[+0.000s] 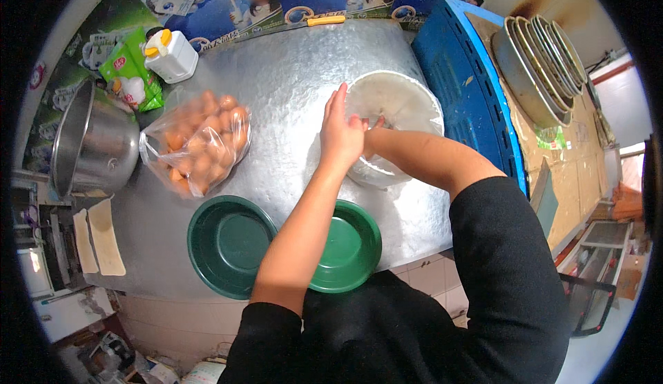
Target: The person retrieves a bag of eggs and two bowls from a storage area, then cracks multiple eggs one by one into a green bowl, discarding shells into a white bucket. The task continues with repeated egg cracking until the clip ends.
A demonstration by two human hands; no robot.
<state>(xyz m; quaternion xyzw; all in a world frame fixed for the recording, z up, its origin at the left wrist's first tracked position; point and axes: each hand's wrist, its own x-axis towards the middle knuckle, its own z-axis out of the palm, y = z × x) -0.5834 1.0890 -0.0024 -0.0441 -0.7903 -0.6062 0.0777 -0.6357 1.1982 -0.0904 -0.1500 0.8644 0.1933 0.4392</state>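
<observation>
A whitish, translucent plastic bucket (396,91) stands on the metal tabletop in front of me. My left hand (341,138) holds its left rim, with straight fingers along the side and the thumb at the edge. Inside the bucket's mouth is my right hand (377,125); its forearm crosses the near rim. Only a few of its fingertips show, so what it touches in there is hidden. Nearer to me, a dark green plastic basin (235,244) and a brighter green basin (349,246) sit side by side. My left forearm passes over both.
A clear plastic bag of brown eggs (204,143) lies left, by a tilted steel bowl (106,145). Behind are a white jug (173,57), a green packet (134,70) and a yellow-handled knife (326,20). A blue metal cabinet (463,89) at right bears stacked round pans (523,78).
</observation>
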